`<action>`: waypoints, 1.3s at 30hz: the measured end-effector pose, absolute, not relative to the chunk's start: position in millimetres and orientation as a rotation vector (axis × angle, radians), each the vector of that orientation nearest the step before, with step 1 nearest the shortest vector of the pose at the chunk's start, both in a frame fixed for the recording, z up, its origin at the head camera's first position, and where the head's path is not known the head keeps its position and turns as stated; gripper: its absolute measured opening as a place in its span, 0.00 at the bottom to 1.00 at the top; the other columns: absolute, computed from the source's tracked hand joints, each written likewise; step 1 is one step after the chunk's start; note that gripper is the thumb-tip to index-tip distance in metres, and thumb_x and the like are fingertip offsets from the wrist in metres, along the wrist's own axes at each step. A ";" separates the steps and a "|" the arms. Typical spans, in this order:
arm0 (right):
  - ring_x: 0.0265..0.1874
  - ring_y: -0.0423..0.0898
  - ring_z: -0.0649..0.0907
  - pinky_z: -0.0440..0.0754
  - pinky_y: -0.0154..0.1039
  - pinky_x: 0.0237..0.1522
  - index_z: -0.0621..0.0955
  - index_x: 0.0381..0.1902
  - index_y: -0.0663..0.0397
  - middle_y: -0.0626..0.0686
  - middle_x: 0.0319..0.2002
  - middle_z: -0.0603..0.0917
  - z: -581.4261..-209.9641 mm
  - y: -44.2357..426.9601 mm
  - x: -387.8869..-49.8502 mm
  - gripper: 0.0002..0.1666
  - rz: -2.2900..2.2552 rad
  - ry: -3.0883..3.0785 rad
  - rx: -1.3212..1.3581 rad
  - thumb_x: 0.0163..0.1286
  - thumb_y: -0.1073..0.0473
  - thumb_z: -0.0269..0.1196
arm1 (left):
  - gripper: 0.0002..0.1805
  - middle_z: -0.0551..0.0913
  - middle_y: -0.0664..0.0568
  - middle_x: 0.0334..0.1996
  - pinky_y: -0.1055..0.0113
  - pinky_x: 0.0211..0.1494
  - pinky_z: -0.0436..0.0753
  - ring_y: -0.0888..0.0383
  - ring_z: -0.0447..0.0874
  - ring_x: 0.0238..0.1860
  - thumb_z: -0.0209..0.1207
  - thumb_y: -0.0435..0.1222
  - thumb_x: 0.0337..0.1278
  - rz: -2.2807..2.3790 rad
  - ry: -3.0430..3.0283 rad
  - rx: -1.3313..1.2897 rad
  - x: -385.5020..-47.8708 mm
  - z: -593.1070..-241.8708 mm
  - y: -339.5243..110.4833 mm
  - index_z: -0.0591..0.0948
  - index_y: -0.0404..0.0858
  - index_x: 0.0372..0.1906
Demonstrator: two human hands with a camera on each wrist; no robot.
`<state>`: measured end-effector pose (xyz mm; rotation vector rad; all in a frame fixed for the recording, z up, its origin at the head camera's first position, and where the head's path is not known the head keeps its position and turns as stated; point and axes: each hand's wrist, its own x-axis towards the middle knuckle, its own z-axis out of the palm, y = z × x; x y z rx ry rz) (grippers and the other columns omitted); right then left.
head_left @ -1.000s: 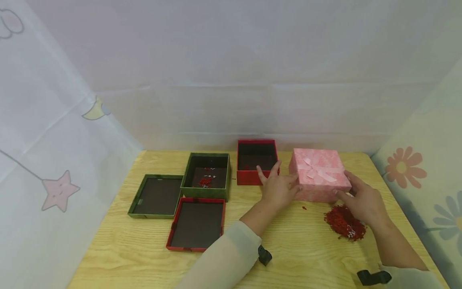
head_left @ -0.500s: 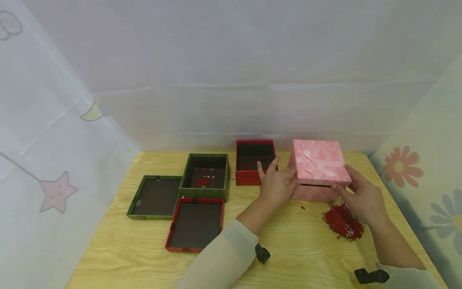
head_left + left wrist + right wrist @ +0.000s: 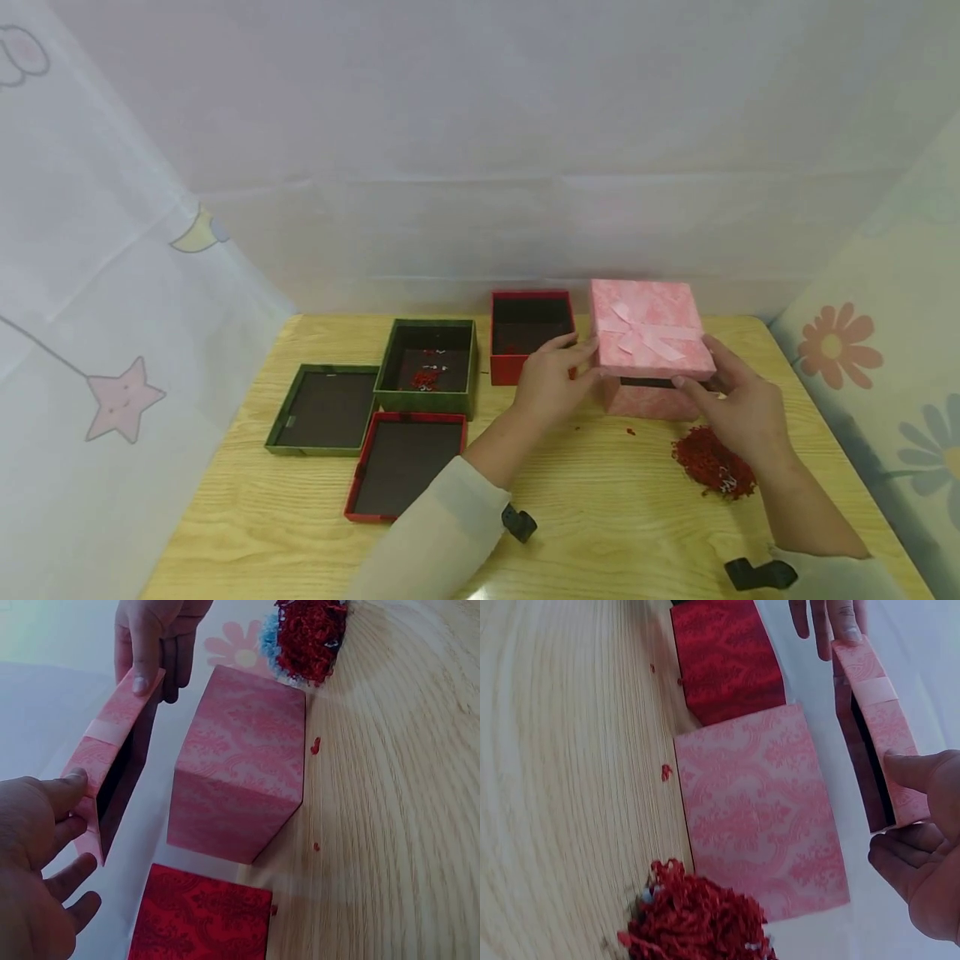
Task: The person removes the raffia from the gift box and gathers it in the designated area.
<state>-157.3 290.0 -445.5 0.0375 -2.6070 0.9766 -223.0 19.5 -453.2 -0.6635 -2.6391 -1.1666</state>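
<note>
A pink gift box lid [image 3: 645,312] with a ribbon bow is held raised above its pink box base [image 3: 648,402], showing a dark gap between them in the head view. My left hand [image 3: 551,383] pinches the lid's left front corner, thumb on the front side. At the right front corner my right hand [image 3: 742,412] holds the lid, its thumb [image 3: 911,771] on the front side in the right wrist view. Seen from the left wrist, the pink base [image 3: 240,742] stands upright on the table, apart from the lid. What the base contains is hidden.
Red shredded paper [image 3: 712,462] lies in front of the right hand. A red box [image 3: 517,368] stands open behind the left hand. Further left are a green box [image 3: 423,402] with red shreds, an upturned green lid [image 3: 326,408] and an upturned red lid [image 3: 411,462].
The pink lid has come up off its base and shifted left, both hands moving with it. My left hand's spread fingers have drawn in at the lid's corner.
</note>
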 end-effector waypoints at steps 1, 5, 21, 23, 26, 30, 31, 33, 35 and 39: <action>0.48 0.66 0.88 0.76 0.20 0.26 0.68 0.79 0.53 0.67 0.52 0.87 -445.9 287.8 -157.6 0.46 0.994 -2.596 0.046 0.69 0.51 0.73 | 0.26 0.86 0.59 0.58 0.62 0.65 0.80 0.60 0.75 0.70 0.70 0.49 0.64 -1.179 -2.630 -0.659 -223.3 -453.6 16.9 0.82 0.52 0.66; 0.52 0.65 0.87 0.75 0.15 0.33 0.68 0.79 0.48 0.64 0.62 0.83 -445.8 279.3 -159.2 0.45 1.041 -2.557 0.075 0.69 0.51 0.74 | 0.28 0.86 0.57 0.59 0.61 0.67 0.79 0.59 0.76 0.69 0.71 0.51 0.63 -1.199 -2.607 -0.641 -223.9 -454.9 6.0 0.82 0.53 0.67; 0.52 0.51 0.88 0.74 0.14 0.45 0.77 0.72 0.50 0.61 0.57 0.86 -443.5 253.3 -162.3 0.40 1.076 -2.371 0.120 0.63 0.59 0.78 | 0.28 0.85 0.57 0.61 0.52 0.66 0.80 0.59 0.70 0.71 0.73 0.50 0.60 -1.465 -2.436 -0.589 -218.6 -450.9 -26.3 0.84 0.52 0.65; 0.53 0.36 0.86 0.75 0.15 0.47 0.78 0.71 0.50 0.59 0.56 0.87 -444.2 251.3 -162.9 0.40 1.082 -2.336 0.126 0.61 0.59 0.79 | 0.28 0.85 0.54 0.62 0.52 0.65 0.81 0.57 0.70 0.72 0.73 0.50 0.60 -1.493 -2.421 -0.570 -217.5 -450.6 -28.4 0.84 0.52 0.65; 0.51 0.20 0.79 0.74 0.15 0.49 0.79 0.70 0.45 0.57 0.56 0.88 -444.8 248.6 -163.5 0.40 1.095 -2.309 0.158 0.60 0.60 0.79 | 0.28 0.84 0.51 0.63 0.51 0.64 0.81 0.56 0.70 0.71 0.73 0.51 0.60 -1.531 -2.391 -0.552 -216.0 -450.0 -32.1 0.85 0.52 0.65; 0.45 0.25 0.81 0.76 0.16 0.45 0.76 0.74 0.40 0.57 0.52 0.89 -444.7 244.9 -164.2 0.46 1.119 -2.301 0.256 0.59 0.64 0.80 | 0.28 0.81 0.53 0.65 0.50 0.64 0.82 0.58 0.70 0.71 0.72 0.52 0.60 -1.568 -2.368 -0.528 -214.9 -451.7 -36.6 0.85 0.52 0.65; 0.43 0.26 0.81 0.77 0.16 0.44 0.75 0.75 0.39 0.56 0.51 0.88 -444.9 244.0 -164.6 0.48 1.129 -2.300 0.282 0.58 0.65 0.80 | 0.28 0.81 0.54 0.66 0.50 0.64 0.82 0.59 0.70 0.71 0.72 0.52 0.60 -1.578 -2.364 -0.521 -214.9 -452.6 -37.6 0.85 0.52 0.65; 0.43 0.28 0.82 0.78 0.17 0.43 0.73 0.76 0.40 0.56 0.50 0.88 -444.6 241.8 -165.1 0.51 1.136 -2.289 0.326 0.57 0.67 0.80 | 0.28 0.80 0.55 0.67 0.51 0.64 0.81 0.60 0.69 0.72 0.72 0.52 0.60 -1.594 -2.358 -0.516 -215.0 -454.1 -39.5 0.84 0.54 0.65; 0.43 0.28 0.83 0.78 0.18 0.43 0.73 0.76 0.42 0.56 0.50 0.87 -444.9 239.8 -166.0 0.51 1.153 -2.268 0.357 0.57 0.69 0.79 | 0.28 0.80 0.56 0.67 0.51 0.64 0.81 0.61 0.69 0.72 0.73 0.53 0.59 -1.602 -2.348 -0.521 -215.0 -455.0 -41.3 0.84 0.55 0.65; 0.43 0.27 0.83 0.79 0.18 0.41 0.75 0.74 0.49 0.58 0.50 0.87 -445.7 236.4 -167.7 0.50 1.173 -2.205 0.380 0.54 0.75 0.78 | 0.28 0.81 0.57 0.65 0.49 0.65 0.80 0.62 0.71 0.71 0.73 0.52 0.60 -1.605 -2.304 -0.560 -214.6 -455.4 -45.4 0.84 0.55 0.65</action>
